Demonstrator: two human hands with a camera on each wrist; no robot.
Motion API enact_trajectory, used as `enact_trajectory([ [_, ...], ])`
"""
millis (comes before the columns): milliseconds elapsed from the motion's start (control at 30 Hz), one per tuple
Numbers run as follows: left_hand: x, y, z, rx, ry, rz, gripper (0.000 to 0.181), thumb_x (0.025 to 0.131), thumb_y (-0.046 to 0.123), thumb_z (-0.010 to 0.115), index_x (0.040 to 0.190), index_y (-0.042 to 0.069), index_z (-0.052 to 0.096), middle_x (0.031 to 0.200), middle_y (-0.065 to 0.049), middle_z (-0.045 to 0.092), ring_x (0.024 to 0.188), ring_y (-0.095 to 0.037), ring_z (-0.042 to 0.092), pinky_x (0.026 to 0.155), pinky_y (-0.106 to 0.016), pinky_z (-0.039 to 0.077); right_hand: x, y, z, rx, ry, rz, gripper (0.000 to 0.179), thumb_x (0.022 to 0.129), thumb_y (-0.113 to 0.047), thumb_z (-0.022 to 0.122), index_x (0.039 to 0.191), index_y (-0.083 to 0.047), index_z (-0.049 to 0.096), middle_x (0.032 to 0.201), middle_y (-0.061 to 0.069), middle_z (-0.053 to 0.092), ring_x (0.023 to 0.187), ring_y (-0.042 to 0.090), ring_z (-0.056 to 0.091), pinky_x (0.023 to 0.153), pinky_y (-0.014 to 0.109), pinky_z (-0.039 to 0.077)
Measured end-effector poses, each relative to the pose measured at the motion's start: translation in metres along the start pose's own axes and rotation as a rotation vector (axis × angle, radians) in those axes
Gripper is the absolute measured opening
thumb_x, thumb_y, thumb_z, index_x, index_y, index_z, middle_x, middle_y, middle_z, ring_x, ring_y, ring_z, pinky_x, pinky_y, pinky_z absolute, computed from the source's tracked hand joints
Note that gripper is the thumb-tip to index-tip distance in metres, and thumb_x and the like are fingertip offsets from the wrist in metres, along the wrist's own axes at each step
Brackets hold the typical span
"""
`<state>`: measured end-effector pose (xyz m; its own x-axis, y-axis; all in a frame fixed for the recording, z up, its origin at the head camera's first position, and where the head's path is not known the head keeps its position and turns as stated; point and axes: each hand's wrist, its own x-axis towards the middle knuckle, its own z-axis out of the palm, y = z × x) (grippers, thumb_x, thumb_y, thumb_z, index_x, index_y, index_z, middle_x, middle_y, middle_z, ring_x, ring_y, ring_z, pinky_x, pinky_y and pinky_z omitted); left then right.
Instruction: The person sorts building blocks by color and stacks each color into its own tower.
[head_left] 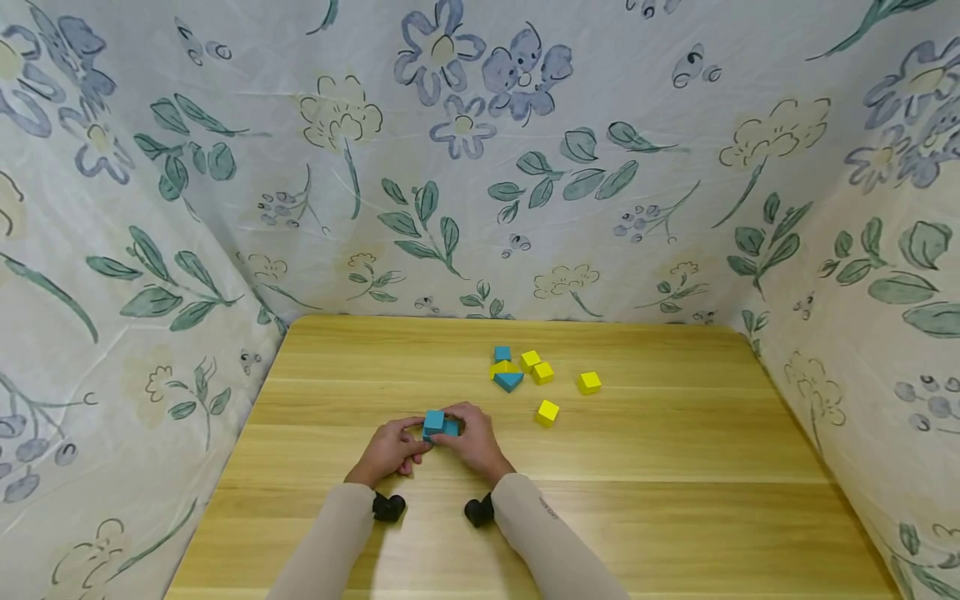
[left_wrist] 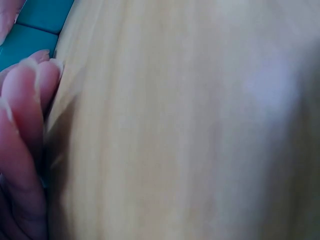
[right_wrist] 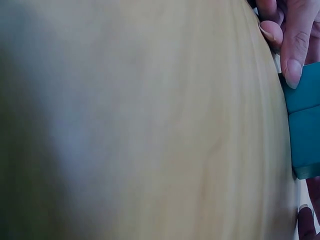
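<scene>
Several blue blocks stand together in front of me: a cube [head_left: 434,421] sits higher, with another blue block [head_left: 452,428] lower at its right. My left hand [head_left: 390,451] pinches the group from the left, its other fingers curled underneath. From the right, my right hand [head_left: 476,439] grips the blocks with thumb in front and fingers behind. In the right wrist view, the left thumb [right_wrist: 294,70] touches one of two adjoining blue faces [right_wrist: 306,137]. Curled left fingers [left_wrist: 22,100] show beside blue faces [left_wrist: 25,44] in the left wrist view. The fingers hide parts of the blocks.
Beyond the hands lie a blue cube [head_left: 502,353], yellow pieces [head_left: 504,367] and a blue triangular block [head_left: 509,382]. Yellow cubes [head_left: 543,372] are scattered to their right, one [head_left: 547,413] nearer. Floral cloth [head_left: 480,167] encloses the wooden table [head_left: 675,467].
</scene>
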<state>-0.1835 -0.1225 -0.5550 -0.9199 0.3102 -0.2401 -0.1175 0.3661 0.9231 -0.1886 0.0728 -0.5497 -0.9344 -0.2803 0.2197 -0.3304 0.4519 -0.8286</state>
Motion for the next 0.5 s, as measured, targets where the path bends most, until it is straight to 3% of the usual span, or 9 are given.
enact_trajectory([
  [67,-0.0004,0.0004,0.0001,0.002,0.001,0.0,0.056,0.089,0.017,0.071,0.138,0.003,0.05,0.061,-0.006,0.062,0.039,-0.01,0.05,0.041,-0.027,0.049,0.0004,0.0016,0.0005,-0.02,-0.005,-0.015,0.042,0.084,-0.035,0.076,0.109,-0.003,0.07,0.104,0.005,0.065,0.1,0.024,0.057,0.09,0.045,0.043],
  [300,-0.0006,0.0007,0.0006,-0.006,0.002,-0.005,0.057,0.089,0.017,0.07,0.14,0.001,0.048,0.062,-0.006,0.063,0.039,-0.009,0.051,0.042,-0.027,0.049,0.0058,0.0055,0.0037,-0.079,-0.089,0.067,0.039,0.081,-0.03,0.079,0.111,-0.006,0.07,0.109,0.006,0.065,0.104,0.026,0.057,0.093,0.049,0.034],
  [500,-0.0005,0.0004,0.0004,-0.01,0.01,-0.008,0.057,0.089,0.016,0.07,0.14,0.001,0.048,0.062,-0.006,0.063,0.039,-0.01,0.05,0.041,-0.027,0.049,0.0076,0.0026,0.0031,-0.078,-0.115,0.081,0.038,0.081,-0.027,0.079,0.112,-0.006,0.07,0.11,0.006,0.064,0.104,0.027,0.056,0.092,0.047,0.033],
])
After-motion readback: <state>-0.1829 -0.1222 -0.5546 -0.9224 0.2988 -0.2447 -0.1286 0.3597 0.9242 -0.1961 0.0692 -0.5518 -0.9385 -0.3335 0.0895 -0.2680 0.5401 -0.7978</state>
